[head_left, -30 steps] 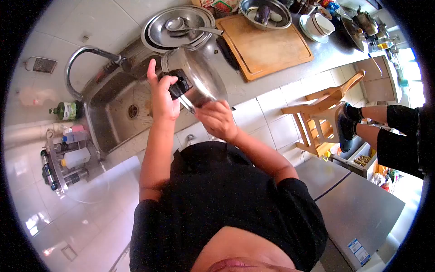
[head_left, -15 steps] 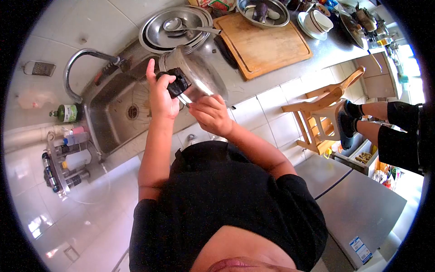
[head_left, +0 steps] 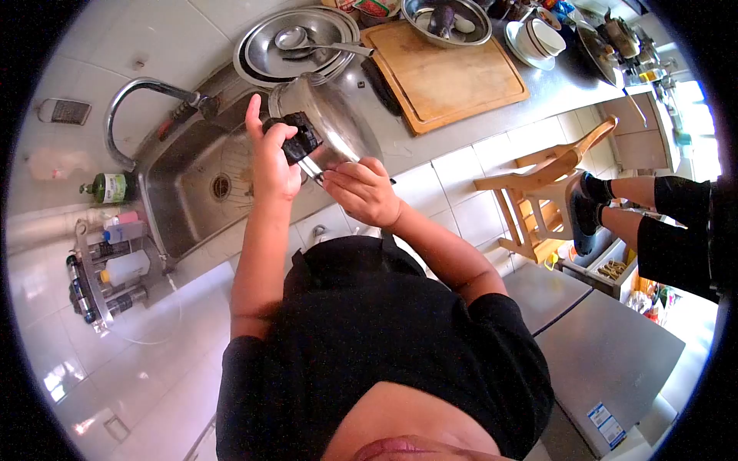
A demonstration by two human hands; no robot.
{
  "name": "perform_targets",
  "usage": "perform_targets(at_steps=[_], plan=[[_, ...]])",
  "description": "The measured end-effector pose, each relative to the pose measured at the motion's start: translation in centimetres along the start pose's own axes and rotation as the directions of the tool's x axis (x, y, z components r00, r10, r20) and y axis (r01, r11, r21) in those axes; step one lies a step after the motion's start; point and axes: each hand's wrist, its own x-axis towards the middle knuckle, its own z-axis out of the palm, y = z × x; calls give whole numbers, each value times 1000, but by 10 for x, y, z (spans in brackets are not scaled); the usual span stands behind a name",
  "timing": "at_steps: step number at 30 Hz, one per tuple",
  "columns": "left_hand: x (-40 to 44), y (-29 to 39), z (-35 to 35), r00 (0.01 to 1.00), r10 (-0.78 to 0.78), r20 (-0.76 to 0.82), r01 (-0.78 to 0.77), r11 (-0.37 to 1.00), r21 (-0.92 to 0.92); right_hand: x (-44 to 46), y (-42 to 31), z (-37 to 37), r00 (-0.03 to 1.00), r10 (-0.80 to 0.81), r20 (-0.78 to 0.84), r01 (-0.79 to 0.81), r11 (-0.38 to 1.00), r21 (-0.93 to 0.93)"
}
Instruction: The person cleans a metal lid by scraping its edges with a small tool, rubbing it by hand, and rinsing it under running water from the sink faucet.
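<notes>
A shiny steel pot point(head_left: 342, 115) is tipped on its side between the sink and the counter. My right hand point(head_left: 365, 192) grips its near rim, fingers curled over the metal. At the pot's left side my left hand point(head_left: 273, 157) has its thumb over a dark, crumpled-looking black piece point(head_left: 301, 138), with one finger pointing up. Whether that piece is a cloth, a scrubbing pad or part of the pot cannot be told. The other left fingers are mostly hidden behind it.
A steel sink point(head_left: 173, 223) with a curved faucet point(head_left: 115, 115) lies to the left. Behind are steel basins point(head_left: 254, 54) with a ladle point(head_left: 292, 38), a cutting board point(head_left: 446, 84) and a bowl point(head_left: 415, 11) holding an eggplant. A wooden chair point(head_left: 538, 184) and another person's legs point(head_left: 626, 203) are at right.
The right hand has shifted slightly along the pot's rim and its fingers lie flatter. The left hand and the black piece are almost unchanged. The whole view has moved a little.
</notes>
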Motion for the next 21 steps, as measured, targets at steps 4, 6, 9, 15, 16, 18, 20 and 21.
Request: perform_targets(at_steps=[4, 6, 9, 15, 16, 18, 20, 21], plan=[[6, -1, -2, 1000, 17, 6, -17, 999, 42, 5, 4, 1, 1000, 0, -19, 1, 998, 70], [5, 0, 1, 1000, 22, 8, -22, 999, 42, 5, 7, 2, 1000, -8, 10, 7, 995, 98], [3, 0, 0, 1000, 3, 2, -3, 999, 41, -4, 6, -5, 997, -35, 73, 27, 994, 108], [8, -6, -3, 999, 41, -4, -40, 997, 58, 17, 12, 4, 1000, -18, -6, 18, 984, 179], [8, -5, -4, 999, 46, -6, -46, 996, 72, 15, 13, 5, 1000, -1, 4, 0, 979, 204], [7, -2, -1, 1000, 20, -11, -20, 998, 55, -6, 12, 3, 999, 22, 34, -30, 974, 224], [4, 1, 1, 1000, -6, 8, 6, 1000, 21, -13, 10, 0, 1000, 3, 21, -8, 976, 217], [3, 2, 4, 1000, 5, 9, -5, 1000, 17, -8, 10, 0, 1000, 24, 4, -24, 978, 208]])
